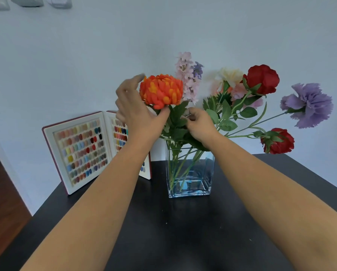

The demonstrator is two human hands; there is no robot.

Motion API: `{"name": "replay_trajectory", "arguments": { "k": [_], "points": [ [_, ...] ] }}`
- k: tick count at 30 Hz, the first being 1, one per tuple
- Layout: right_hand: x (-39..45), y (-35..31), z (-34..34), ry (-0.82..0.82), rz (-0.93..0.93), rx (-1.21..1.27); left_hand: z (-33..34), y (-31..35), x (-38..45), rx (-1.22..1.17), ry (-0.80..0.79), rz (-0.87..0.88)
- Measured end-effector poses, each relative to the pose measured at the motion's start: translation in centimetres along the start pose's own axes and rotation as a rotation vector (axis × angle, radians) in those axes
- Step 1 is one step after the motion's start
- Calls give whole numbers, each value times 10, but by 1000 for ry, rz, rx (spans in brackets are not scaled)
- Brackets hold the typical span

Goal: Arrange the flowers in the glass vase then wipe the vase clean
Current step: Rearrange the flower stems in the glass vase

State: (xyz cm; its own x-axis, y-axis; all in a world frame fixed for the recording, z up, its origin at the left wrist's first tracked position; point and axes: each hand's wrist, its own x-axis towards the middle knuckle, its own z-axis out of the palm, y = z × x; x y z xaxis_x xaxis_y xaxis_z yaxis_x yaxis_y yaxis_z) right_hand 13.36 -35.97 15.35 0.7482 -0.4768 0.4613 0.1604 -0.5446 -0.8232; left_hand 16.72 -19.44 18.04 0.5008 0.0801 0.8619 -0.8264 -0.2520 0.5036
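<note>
A square glass vase (190, 173) stands on the black table (183, 231) with several flower stems in it. An orange chrysanthemum (161, 91) rises at the left of the bunch. My left hand (136, 112) cups it from the left, thumb pressed under the bloom. My right hand (198, 125) pinches the green stem and leaves just below and right of the bloom. Further right lean a lilac spike (186, 75), a cream flower (230, 75), a red rose (262, 79), a purple carnation (308, 104) and a lower red bloom (279, 140).
An open nail-colour sample book (81, 151) stands upright at the table's back left, against the white wall. Wooden floor shows beyond the table's left edge. The purple carnation and lower red bloom hang out far to the right of the vase.
</note>
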Motion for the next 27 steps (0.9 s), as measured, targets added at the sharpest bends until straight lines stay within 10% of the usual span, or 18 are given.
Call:
{"name": "replay_trajectory", "arguments": {
  "k": [6,18,24,27],
  "points": [
    [-1,-5,-8,3,52,-47,8,19,17,203,-161,168],
    [-5,-12,-3,93,66,-64,8,-11,49,453,-391,-133],
    [-6,-18,7,155,60,-78,8,-4,28,646,-82,783],
    [-6,-17,8,156,87,-28,12,-6,22,706,-127,868]
  ]
}}
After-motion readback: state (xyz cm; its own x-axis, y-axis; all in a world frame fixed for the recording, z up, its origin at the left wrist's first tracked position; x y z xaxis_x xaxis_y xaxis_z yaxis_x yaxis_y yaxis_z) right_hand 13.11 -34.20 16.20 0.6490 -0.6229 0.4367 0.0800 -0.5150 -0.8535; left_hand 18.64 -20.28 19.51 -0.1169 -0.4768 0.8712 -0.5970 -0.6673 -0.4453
